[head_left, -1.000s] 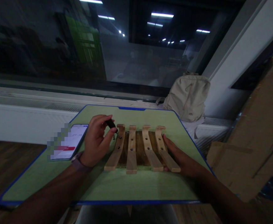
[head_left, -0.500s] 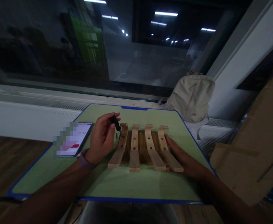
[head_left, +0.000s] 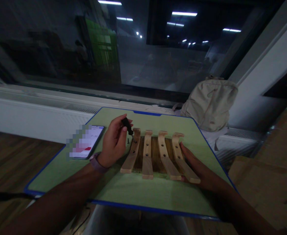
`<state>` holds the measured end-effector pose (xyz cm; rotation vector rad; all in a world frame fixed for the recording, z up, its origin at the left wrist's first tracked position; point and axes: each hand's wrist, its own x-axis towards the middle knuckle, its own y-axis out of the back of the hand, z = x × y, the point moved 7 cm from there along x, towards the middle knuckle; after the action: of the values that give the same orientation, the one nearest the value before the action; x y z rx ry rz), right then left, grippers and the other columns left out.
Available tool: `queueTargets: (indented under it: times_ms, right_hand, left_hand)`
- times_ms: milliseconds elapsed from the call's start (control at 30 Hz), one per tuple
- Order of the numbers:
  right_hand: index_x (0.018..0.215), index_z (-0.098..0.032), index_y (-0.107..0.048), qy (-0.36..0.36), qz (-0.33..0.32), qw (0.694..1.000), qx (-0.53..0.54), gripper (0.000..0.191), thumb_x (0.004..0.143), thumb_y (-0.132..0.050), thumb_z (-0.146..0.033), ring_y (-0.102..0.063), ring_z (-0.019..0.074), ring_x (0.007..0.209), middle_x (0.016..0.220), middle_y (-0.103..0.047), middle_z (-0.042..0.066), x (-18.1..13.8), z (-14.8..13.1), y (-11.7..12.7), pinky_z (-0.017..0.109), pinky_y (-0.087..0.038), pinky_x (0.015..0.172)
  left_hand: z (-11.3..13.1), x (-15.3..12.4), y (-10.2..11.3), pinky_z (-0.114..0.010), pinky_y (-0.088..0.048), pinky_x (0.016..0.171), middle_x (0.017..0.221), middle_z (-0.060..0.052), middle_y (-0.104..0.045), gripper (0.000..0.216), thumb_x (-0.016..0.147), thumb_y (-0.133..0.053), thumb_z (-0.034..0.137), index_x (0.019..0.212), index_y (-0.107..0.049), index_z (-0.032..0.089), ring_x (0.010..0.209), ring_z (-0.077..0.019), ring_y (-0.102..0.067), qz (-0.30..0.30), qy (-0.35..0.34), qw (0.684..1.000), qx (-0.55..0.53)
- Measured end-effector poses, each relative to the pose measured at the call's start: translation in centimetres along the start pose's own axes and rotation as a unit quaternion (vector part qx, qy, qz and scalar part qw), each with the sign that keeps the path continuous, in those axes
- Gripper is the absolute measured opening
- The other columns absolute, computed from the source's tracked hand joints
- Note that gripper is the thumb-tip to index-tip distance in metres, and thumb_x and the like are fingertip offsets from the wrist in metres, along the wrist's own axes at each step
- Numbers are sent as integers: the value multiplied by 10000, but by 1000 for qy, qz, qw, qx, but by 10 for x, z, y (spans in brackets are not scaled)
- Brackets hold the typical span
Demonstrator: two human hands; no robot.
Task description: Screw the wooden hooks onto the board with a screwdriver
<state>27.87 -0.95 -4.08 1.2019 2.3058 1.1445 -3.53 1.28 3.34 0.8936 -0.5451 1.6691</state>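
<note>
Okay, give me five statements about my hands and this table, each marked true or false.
1. Your left hand holds a black-handled screwdriver. True.
2. The screwdriver's tip is at the leftmost of four curved, pale wooden slats. True.
3. The screwdriver is in both hands. False: your right hand is beside the rightmost slat.
4. A lit, rectangular phone lies on the green, blue-edged table. True.
5. The phone is right of the slats. False: it's left of them.

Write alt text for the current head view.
The left hand holds a screwdriver at a hole in the leftmost of four wooden strips on a board; the right hand is at its right end. A phone lies left on the table, a backpack beyond.
</note>
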Motion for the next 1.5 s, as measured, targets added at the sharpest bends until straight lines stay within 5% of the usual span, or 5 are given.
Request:
queueTargets:
  times_ms: [267, 767, 1033, 1233, 1500]
  right_hand:
    - [1640, -260, 114, -1, -4, 1000, -5, 1127, 892, -667, -576, -52, 376, 1569, 1725, 31, 38, 1, 2, -1, 589, -162, 1271]
    - [1635, -271, 148, 4, -9, 1000, -13, 1113, 912, -622, -623, -18, 347, 1574, 1721, 84, 7, -2, 1, -2, 571, -142, 1277]
    - [1633, -236, 156, 11, -14, 1000, 2, 1130, 911, -613, -644, 6, 345, 1579, 1728, 97, 46, 0, 2, -2, 558, -113, 1279]
    - [1618, -253, 201, 10, -19, 1000, 8, 1167, 900, -632, -644, 22, 352, 1582, 1730, 122, 39, 1, 7, -5, 561, -100, 1280]
    - [1636, -195, 156, -7, -19, 1000, 14, 1184, 886, -617, -687, 14, 342, 1588, 1728, 113, 84, 2, 4, -3, 539, -85, 1286]
  left_hand:
    - [-3, 2, 5, -314, -608, 810, 1027, -46, -641, 340, 912, -708, 283, 1235, -608, 239, 889, -157, -678, 12, 0, 999, 39]
    - [3, 2, 7, -350, -582, 798, 1055, -65, -612, 284, 925, -680, 246, 1208, -663, 267, 957, -198, -643, 2, -37, 996, 84]
    - [6, 0, -1, -316, -587, 878, 1159, -69, -668, 345, 1012, -531, 187, 1346, -549, 268, 1025, -160, -697, -6, -15, 1000, -15]
    - [10, 5, 9, -288, -557, 816, 1093, -35, -592, 337, 873, -745, 182, 1187, -664, 270, 965, -156, -635, 18, -57, 996, 69]
    - [7, 1, 0, -326, -607, 876, 1232, -81, -649, 378, 1015, -522, 189, 1386, -523, 264, 1022, -162, -712, -8, -4, 1000, -13]
